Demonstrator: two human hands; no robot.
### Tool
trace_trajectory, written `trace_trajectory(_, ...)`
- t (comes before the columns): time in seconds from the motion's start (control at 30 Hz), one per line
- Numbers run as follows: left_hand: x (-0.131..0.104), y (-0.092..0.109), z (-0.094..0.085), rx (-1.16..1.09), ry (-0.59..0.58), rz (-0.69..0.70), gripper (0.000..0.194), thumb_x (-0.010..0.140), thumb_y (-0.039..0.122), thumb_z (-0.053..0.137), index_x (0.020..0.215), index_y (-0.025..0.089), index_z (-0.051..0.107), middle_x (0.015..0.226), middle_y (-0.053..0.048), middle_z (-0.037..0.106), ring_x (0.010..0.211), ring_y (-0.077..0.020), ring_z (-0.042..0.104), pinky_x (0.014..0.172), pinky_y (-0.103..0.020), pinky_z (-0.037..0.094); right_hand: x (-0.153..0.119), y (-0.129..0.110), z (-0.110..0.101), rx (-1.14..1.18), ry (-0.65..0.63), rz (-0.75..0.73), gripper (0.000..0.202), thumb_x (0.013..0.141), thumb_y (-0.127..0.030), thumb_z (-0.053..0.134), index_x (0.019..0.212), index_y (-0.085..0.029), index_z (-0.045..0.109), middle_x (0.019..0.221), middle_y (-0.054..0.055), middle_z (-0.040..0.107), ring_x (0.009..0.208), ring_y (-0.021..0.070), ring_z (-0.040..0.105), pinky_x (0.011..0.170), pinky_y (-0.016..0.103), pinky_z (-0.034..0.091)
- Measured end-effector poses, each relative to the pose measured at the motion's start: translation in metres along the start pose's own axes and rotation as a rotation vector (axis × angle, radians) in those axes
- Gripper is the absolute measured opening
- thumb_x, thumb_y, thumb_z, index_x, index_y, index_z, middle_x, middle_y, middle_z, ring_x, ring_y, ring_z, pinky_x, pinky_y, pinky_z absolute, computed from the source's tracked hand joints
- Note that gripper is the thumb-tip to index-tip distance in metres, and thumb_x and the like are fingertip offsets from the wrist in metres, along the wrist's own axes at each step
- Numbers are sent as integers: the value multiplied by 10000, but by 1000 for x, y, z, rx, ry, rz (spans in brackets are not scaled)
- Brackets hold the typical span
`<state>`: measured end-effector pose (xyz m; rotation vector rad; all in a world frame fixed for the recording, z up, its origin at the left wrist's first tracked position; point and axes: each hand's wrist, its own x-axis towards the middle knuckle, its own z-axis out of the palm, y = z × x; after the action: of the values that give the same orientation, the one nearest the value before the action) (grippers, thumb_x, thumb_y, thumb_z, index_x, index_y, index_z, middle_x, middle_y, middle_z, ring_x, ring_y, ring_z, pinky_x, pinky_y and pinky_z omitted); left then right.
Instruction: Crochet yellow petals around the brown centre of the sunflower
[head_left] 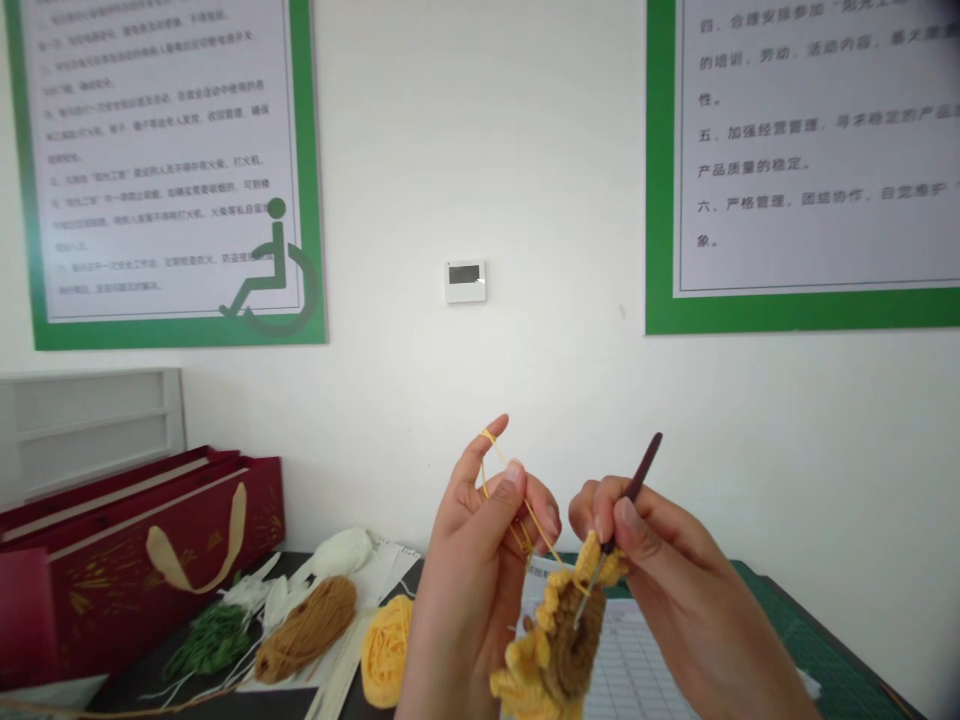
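My right hand grips a crochet hook by its dark handle, the metal end pointing down over a crocheted flower. This piece has a brown centre and yellow ruffled petals; its top edge lies at my right fingertips. Yellow yarn runs from the flower up to my left hand. There it passes over the raised index finger, while the thumb and the other fingers pinch the strand. The flower hangs below and between both hands, its lower part cut off by the frame's bottom edge.
At left lie a yellow yarn ball, a brown skein, green yarn and white yarn. Dark red gift bags stand behind them. A green cutting mat and a printed sheet lie under my hands.
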<state>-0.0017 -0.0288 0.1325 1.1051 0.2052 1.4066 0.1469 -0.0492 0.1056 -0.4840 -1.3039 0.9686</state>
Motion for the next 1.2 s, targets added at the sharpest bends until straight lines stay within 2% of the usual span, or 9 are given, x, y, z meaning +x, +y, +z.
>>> trace_trajectory(0.4,13,-7,-11,88,163,188,620,950,157,646,1515,213,398,549,90,502,478,-93,413,457,-179,339,1,8,0,-77,99,27,417,892,-576,709,695,-220,621,723,-4,503,722,166,406,657,283,331)
trace_trajectory(0.67,22,-2,-29,283,76,155,749,848,218,829,1520,246,498,703,-10,717,570,-146,545,523,-242,443,6,2,-13,9,208,81,380,870,-541,727,693,-224,615,740,4,519,737,173,422,617,273,339)
trace_trajectory(0.77,26,-3,-33,244,129,154,652,780,194,892,1378,262,642,737,21,657,615,-107,485,539,-198,390,8,0,-18,27,230,128,369,842,-524,745,683,-222,606,723,1,508,724,172,418,606,272,334)
trace_trajectory(0.87,27,0,-29,114,96,62,517,804,401,864,1257,211,702,828,-35,646,694,-126,504,583,-218,406,9,0,-21,-21,200,152,384,860,-521,725,670,-212,603,716,2,505,709,166,406,608,270,319)
trace_trajectory(0.93,26,5,-24,24,57,-23,379,779,463,852,996,171,743,805,-45,596,698,-131,500,585,-228,401,10,-1,-23,-54,174,155,395,876,-514,708,658,-206,592,707,-1,490,692,159,383,603,270,303)
trace_trajectory(0.97,25,7,-22,-10,44,-48,321,770,449,848,790,164,700,763,-28,545,690,-125,487,588,-228,399,10,-2,-24,-64,168,157,400,880,-511,703,652,-204,584,702,-4,479,681,155,368,599,271,294)
trace_trajectory(1.03,24,10,-19,-41,32,-53,525,765,372,826,491,189,417,682,16,412,668,-110,450,600,-230,405,10,-5,-27,-68,156,181,407,878,-516,698,648,-205,571,694,-7,470,668,153,353,594,272,287)
trace_trajectory(1.1,24,8,-20,-22,34,-19,695,771,325,780,451,213,174,644,38,314,650,-106,419,601,-236,415,11,-8,-32,-64,158,205,406,871,-523,703,653,-207,569,698,-6,481,663,153,353,592,273,291)
trace_trajectory(1.2,30,1,-31,113,69,52,671,818,349,743,411,208,228,601,25,349,634,-109,417,560,-226,408,12,-13,-40,-54,171,201,399,864,-510,724,651,-204,582,700,-1,503,673,153,374,596,269,307)
